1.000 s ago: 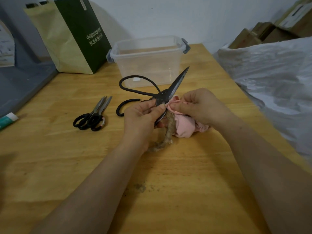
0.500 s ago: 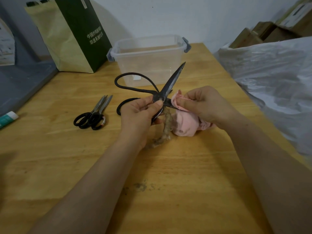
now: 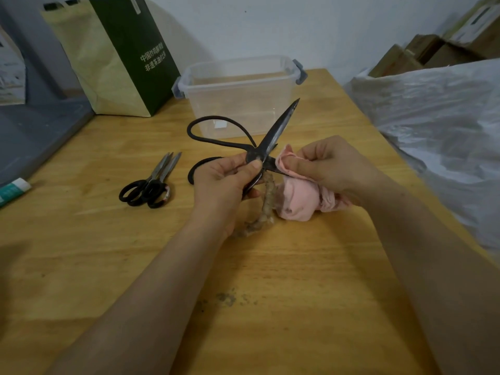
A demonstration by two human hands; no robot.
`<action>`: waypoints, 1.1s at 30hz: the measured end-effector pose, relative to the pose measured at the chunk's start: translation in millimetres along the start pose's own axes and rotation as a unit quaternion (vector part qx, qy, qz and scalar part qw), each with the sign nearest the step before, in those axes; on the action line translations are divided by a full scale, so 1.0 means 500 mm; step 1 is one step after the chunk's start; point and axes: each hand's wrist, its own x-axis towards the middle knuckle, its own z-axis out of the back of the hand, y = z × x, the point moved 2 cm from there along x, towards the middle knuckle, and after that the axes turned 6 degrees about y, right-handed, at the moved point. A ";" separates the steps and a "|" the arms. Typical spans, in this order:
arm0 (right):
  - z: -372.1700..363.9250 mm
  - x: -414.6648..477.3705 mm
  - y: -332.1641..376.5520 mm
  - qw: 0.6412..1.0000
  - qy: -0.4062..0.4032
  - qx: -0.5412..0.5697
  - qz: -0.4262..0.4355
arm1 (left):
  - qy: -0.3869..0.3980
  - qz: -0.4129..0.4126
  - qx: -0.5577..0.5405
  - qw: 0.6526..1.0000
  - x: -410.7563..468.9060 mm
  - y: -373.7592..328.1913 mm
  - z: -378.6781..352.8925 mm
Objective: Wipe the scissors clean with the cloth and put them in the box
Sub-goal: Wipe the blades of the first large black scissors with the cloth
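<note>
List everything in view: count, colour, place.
large black iron scissors: 1, black, held open over table
crumpled pink cloth: 1, pink, on one blade, in right hand
small black-handled steel scissors: 1, black and silver, table left
clear plastic box with grey latches: 1, clear, far table edge
frayed brown rope piece: 1, brown, under hands
wooden table: 1, tan
green and tan paper bag: 1, far left
white plastic sheet: 1, right
cardboard boxes: several, brown, far right
white-green tube: 1, left edge
left hand: 1, grips large scissors at pivot
right hand: 1, pinches cloth on blade
</note>
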 end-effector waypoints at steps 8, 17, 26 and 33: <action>0.021 -0.010 -0.006 0.998 0.052 0.046 0.002 | -0.030 -0.002 -0.021 0.999 0.002 -0.011 0.009; 0.014 -0.008 0.003 0.999 0.027 0.011 -0.019 | -0.033 0.006 -0.015 0.999 0.003 -0.009 0.009; 0.085 -0.024 -0.011 0.997 0.075 0.028 -0.003 | -0.026 -0.017 0.017 0.999 -0.001 -0.008 0.001; 0.097 -0.012 -0.011 0.938 -0.151 -0.311 0.001 | -0.040 -0.029 0.023 0.999 0.003 -0.014 0.012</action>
